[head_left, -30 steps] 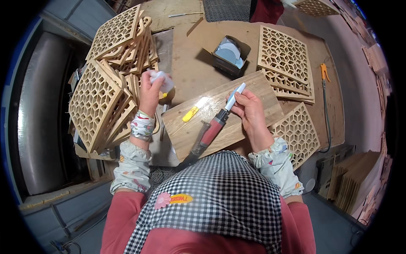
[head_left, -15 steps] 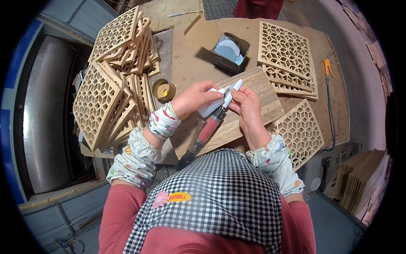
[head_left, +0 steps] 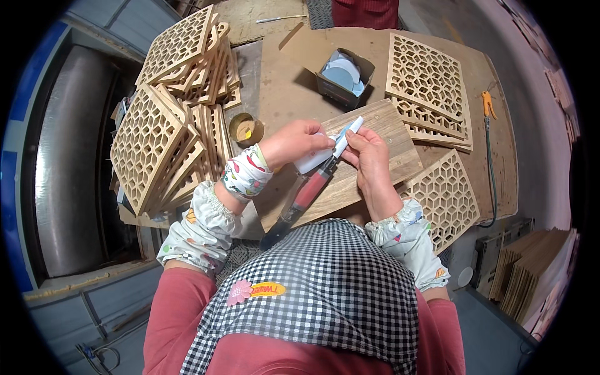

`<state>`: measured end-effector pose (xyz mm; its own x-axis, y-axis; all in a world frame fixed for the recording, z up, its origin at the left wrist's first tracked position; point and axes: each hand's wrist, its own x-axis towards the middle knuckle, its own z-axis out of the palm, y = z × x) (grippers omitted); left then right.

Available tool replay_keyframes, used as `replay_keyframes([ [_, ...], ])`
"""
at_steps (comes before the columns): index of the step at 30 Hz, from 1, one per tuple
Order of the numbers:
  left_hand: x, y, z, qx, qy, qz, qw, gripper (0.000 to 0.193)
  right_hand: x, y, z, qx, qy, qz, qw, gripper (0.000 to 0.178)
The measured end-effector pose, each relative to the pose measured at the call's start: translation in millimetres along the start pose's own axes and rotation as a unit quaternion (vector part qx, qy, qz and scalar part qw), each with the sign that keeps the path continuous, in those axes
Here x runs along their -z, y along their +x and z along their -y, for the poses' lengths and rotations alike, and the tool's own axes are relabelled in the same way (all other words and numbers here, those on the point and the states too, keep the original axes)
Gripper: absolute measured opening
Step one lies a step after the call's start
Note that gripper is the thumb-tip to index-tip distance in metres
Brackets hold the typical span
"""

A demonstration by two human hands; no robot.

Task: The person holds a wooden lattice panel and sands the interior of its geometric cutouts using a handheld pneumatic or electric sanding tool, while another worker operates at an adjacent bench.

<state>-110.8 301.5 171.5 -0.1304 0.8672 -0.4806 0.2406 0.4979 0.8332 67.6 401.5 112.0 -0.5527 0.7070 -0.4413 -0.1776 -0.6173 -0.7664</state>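
My left hand (head_left: 296,144) is closed around a small white plastic bottle (head_left: 310,162), partly hidden by the fingers. Pinched between the thumb and fingers of my right hand (head_left: 369,155) is a folded white and light blue sandpaper disc (head_left: 349,136). The bottle's top end and the folded disc meet or nearly meet between the hands; the fingers hide the exact contact. Beneath them is a brown wood-grain board (head_left: 375,169), lying aslant. A long tool with a red and black grip (head_left: 310,189) rests across the board below my hands, its lower end by my checked apron.
Lattice wooden panels are heaped at left (head_left: 150,147), stacked at right (head_left: 426,75), with one panel (head_left: 445,197) lower right. An open dark box (head_left: 342,94) holds light blue discs. Nearby are a round tin (head_left: 245,129) and an orange air gun (head_left: 488,105) on a hose.
My hands keep nearly the same hold on the bottle and folded disc. The whole view has shifted slightly; no object has clearly moved on the table.
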Motion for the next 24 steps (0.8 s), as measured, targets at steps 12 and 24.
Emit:
replay_keyframes([
  [12, -2.4, 7.9, -14.2, -0.014, -0.006, -0.014, 1.000, 0.032, 3.3, 0.9, 0.0, 0.004, -0.004, 0.011, 1.000, 0.019],
  [24, 111.2, 0.0, 93.2, -0.078, -0.067, -0.343, 0.934, 0.030, 3.9, 3.0, -3.0, 0.004, -0.017, 0.003, 1.000, 0.019],
])
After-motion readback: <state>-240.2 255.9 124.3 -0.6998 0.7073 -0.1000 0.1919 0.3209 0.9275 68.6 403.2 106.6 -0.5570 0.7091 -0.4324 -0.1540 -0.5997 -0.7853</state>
